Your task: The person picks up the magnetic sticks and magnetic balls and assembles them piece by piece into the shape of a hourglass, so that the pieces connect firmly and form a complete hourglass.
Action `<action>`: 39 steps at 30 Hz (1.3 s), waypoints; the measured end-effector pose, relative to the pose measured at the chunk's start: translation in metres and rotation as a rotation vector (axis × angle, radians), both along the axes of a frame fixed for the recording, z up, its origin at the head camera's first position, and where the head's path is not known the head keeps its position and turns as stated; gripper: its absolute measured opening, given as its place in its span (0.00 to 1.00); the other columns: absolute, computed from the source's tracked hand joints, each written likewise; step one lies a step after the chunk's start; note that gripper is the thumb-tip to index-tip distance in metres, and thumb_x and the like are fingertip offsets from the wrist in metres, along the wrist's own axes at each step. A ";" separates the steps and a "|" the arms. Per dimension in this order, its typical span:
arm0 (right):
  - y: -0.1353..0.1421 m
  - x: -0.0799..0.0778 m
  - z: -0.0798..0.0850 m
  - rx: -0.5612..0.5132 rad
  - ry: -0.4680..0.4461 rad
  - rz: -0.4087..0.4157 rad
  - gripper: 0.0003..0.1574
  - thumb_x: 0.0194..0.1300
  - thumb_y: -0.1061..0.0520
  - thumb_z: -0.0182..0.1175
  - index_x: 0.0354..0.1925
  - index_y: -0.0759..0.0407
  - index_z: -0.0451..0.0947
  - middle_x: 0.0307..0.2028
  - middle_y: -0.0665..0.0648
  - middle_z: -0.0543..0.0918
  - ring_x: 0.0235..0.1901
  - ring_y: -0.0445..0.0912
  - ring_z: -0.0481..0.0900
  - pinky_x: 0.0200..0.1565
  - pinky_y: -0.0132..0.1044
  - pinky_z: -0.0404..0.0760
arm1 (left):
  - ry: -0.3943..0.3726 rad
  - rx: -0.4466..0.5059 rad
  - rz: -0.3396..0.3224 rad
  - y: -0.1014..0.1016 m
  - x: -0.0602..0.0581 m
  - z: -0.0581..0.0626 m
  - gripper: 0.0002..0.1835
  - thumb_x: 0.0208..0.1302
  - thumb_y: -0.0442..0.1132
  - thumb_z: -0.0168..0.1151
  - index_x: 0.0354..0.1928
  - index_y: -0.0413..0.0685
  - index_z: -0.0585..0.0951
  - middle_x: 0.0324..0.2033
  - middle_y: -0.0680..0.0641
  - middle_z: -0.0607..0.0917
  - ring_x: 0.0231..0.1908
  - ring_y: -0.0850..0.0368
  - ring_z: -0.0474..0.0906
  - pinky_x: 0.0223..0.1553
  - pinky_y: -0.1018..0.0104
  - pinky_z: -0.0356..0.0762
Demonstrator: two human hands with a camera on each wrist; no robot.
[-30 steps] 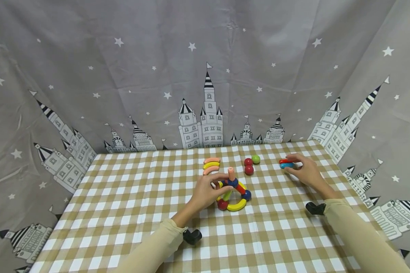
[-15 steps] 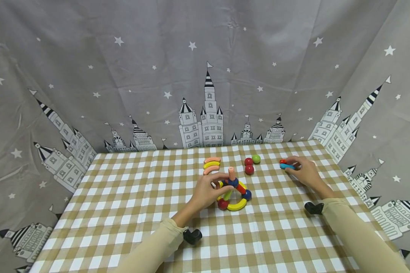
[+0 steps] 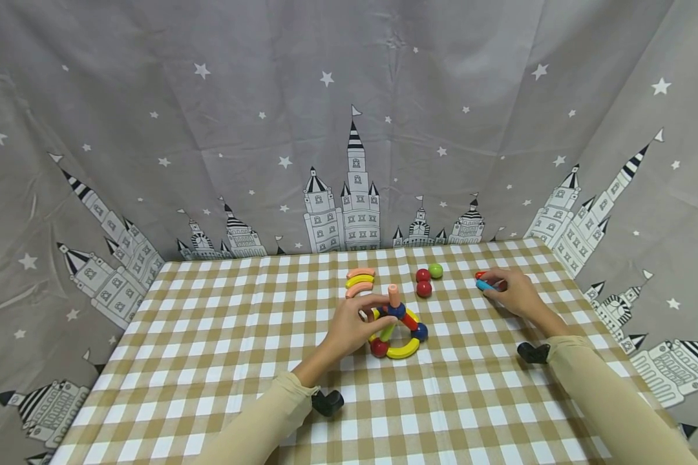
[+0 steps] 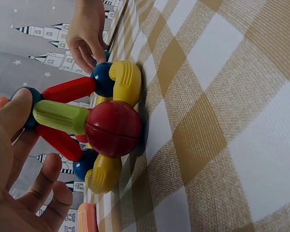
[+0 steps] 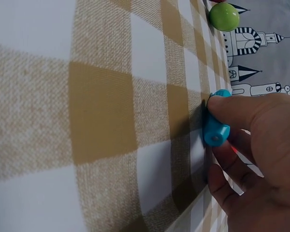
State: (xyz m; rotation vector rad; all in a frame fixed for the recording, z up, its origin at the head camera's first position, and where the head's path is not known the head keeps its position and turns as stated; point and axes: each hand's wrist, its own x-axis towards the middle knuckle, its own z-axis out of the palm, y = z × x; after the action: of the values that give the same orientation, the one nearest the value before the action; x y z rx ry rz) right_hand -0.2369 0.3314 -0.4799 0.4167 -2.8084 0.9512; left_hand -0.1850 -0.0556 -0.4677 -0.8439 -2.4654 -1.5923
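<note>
My left hand [image 3: 351, 326] holds the dark blue ball [image 3: 396, 310] at the top of a small pyramid of magnetic sticks and balls, thumb on one side and fingers on the other. A peach stick [image 3: 393, 295] stands upright on that ball. Red sticks [image 4: 69, 90] and a green stick [image 4: 61, 117] slope down to a base of curved yellow sticks [image 3: 403, 349], a red ball [image 4: 113, 128] and dark blue balls. At the right, my right hand [image 3: 514, 294] pinches a light blue stick [image 5: 216, 128] low over the cloth. A red stick [image 3: 481, 275] lies beside it, partly hidden.
Behind the pyramid lie curved peach [image 3: 361, 272] and yellow [image 3: 360, 281] sticks. Two red balls [image 3: 424, 289] and a green ball [image 3: 435, 270] sit together between the hands. A checked cloth [image 3: 209, 361] covers the table, and a grey castle-print curtain [image 3: 267, 129] hangs behind it.
My right fingers have come together on the light blue stick, which has turned out of line with the red one. The left hand and pyramid have stayed in place.
</note>
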 end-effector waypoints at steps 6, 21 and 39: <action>0.001 0.000 0.001 -0.007 0.012 0.023 0.14 0.62 0.67 0.71 0.47 0.68 0.85 0.37 0.63 0.88 0.35 0.53 0.82 0.39 0.38 0.81 | 0.017 -0.030 0.018 0.001 0.000 0.000 0.16 0.60 0.42 0.77 0.50 0.50 0.89 0.41 0.55 0.90 0.29 0.63 0.78 0.31 0.64 0.80; -0.001 0.002 0.008 0.029 0.007 0.052 0.15 0.62 0.68 0.70 0.48 0.67 0.85 0.38 0.63 0.88 0.33 0.51 0.82 0.38 0.40 0.81 | 0.001 -0.047 0.030 0.000 0.000 0.000 0.17 0.60 0.42 0.77 0.51 0.50 0.89 0.42 0.55 0.90 0.29 0.64 0.78 0.32 0.66 0.80; -0.004 0.018 0.036 -0.105 -0.030 0.048 0.14 0.68 0.62 0.68 0.51 0.64 0.82 0.44 0.63 0.87 0.40 0.54 0.85 0.41 0.37 0.83 | 0.014 -0.040 0.020 -0.001 0.000 0.000 0.17 0.61 0.43 0.77 0.51 0.50 0.88 0.42 0.54 0.90 0.29 0.63 0.78 0.32 0.65 0.81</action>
State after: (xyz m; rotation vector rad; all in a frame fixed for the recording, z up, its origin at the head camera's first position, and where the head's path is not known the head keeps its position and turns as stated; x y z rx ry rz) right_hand -0.2188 0.3275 -0.4441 0.4607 -2.7707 1.1188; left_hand -0.1853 -0.0570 -0.4679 -0.8302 -2.4961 -1.5295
